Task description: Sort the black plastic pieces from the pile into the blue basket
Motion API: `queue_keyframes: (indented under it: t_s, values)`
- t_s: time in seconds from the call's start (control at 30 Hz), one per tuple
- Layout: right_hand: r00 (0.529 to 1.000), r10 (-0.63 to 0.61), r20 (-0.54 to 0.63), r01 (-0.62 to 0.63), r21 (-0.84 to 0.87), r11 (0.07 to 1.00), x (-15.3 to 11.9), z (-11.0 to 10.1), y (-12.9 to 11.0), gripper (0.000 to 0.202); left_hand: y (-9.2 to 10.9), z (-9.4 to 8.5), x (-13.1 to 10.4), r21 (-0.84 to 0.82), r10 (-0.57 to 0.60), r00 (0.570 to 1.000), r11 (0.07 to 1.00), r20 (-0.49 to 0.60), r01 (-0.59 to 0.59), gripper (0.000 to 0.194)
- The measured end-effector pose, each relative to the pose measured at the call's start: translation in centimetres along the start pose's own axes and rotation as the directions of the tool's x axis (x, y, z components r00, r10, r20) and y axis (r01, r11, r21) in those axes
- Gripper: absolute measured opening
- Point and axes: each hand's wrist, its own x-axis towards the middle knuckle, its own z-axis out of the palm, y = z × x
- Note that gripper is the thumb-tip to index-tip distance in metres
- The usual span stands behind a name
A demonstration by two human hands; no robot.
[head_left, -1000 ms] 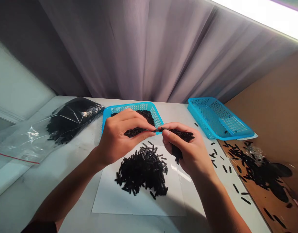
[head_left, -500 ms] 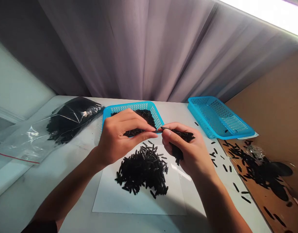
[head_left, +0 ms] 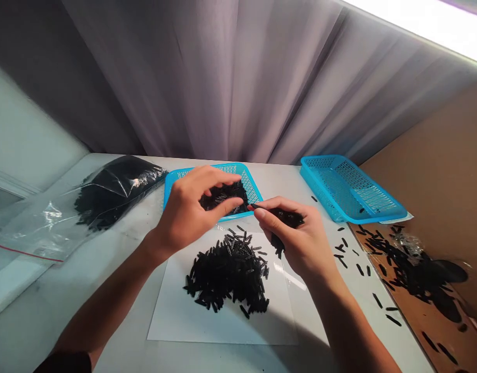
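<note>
My left hand [head_left: 197, 204] is open above the near-left part of a blue basket [head_left: 255, 185], thumb and fingers apart with nothing visible between them. In the basket lies a heap of small black strips [head_left: 236, 194]. My right hand [head_left: 296, 228] is closed around a bunch of black strips [head_left: 287, 217], with one strip pinched at the tips of thumb and forefinger. Below both hands, a pile of the same black strips [head_left: 228, 269] rests on a white sheet [head_left: 176, 321]. What exactly the strips are I cannot make out.
A clear plastic bag [head_left: 117, 191] full of black pieces lies at the left. At the right stands a second blue basket [head_left: 339, 181] with a few strips in it. Loose strips [head_left: 378, 300] are scattered over the table's right side and a brown board [head_left: 413, 321]. A grey curtain [head_left: 207, 77] hangs behind.
My left thumb and fingers have parted from the strip they pinched and drawn slightly left, away from my right hand. My right hand has shifted a little left, still holding its bunch.
</note>
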Motion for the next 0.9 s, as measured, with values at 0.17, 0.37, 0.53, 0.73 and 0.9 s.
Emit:
queue_keyframes:
  t_s: [0.17, 0.37, 0.53, 0.73, 0.9]
  values:
    - [0.996, -0.016, 0.082, 0.019, -0.045, 0.999, -0.4, 0.2, -0.2, 0.014, 1.7, -0.3, -0.1, -0.127, 0.213, 0.976, 0.970, 0.043, -0.206, 0.009]
    - [0.998, -0.045, 0.041, 0.047, -0.056, 0.997, -0.7, 0.1, -0.3, 0.013, 1.6, -0.4, 0.0, -0.109, 0.210, 0.978, 0.972, -0.015, -0.210, 0.009]
    - [0.997, -0.075, 0.025, 0.077, -0.123, 0.989, -0.9, 0.0, -0.9, 0.011, 1.9, -0.6, -0.1, -0.109, 0.195, 0.980, 0.974, -0.034, -0.198, 0.009]
    - [0.996, -0.088, -0.015, 0.085, -0.122, 0.989, -1.0, -0.2, -1.1, 0.010, 2.3, -0.9, -0.1, -0.115, 0.164, 0.985, 0.979, -0.052, -0.169, 0.009]
    - [0.997, -0.080, 0.001, 0.080, -0.078, 0.994, -1.2, -0.2, -1.0, 0.014, 2.2, -0.8, -0.1, -0.114, 0.151, 0.987, 0.981, -0.058, -0.156, 0.004]
